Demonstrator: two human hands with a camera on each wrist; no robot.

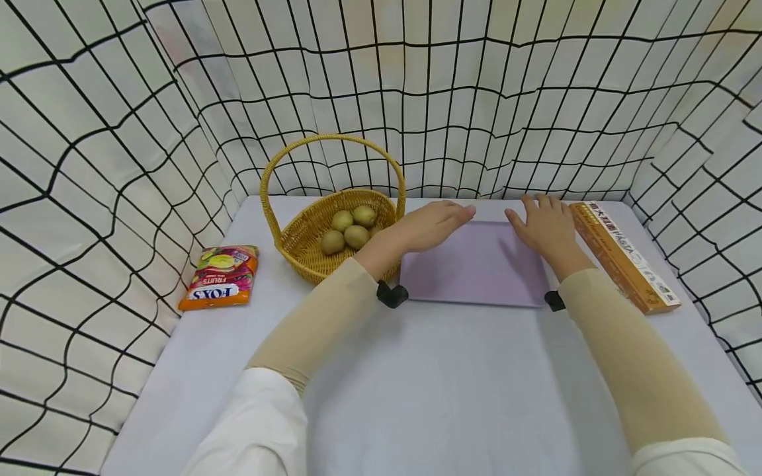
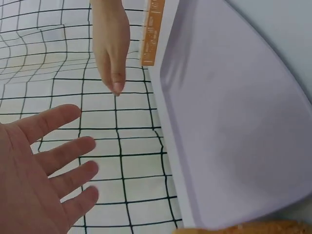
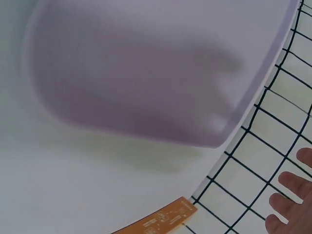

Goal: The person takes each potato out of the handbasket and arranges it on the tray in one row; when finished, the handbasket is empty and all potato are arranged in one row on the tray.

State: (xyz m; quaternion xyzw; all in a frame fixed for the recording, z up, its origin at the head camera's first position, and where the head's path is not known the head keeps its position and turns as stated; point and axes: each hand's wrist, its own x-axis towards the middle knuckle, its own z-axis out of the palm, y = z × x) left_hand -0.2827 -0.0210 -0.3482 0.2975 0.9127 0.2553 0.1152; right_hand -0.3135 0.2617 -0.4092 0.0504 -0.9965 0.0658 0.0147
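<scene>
A flat light-purple tray (image 1: 476,264) lies on the white table between both hands. My left hand (image 1: 433,226) hovers over its left part, fingers extended and holding nothing. Over the tray's far right corner is my right hand (image 1: 544,226), its fingers straight and spread. In the left wrist view the left palm (image 2: 34,175) shows with fingers apart, beside the tray (image 2: 234,112). Only the right hand's fingers (image 3: 292,183) appear at the edge of the right wrist view, apart from the tray (image 3: 146,73).
Left of the tray stands a wicker basket (image 1: 303,254) with a tall handle, holding several kiwis (image 1: 357,237). A red and orange FOX'S candy bag (image 1: 221,276) lies farther left. An orange pasta box (image 1: 625,258) lies at the right. Black-and-white grid cloth (image 1: 446,99) surrounds the table.
</scene>
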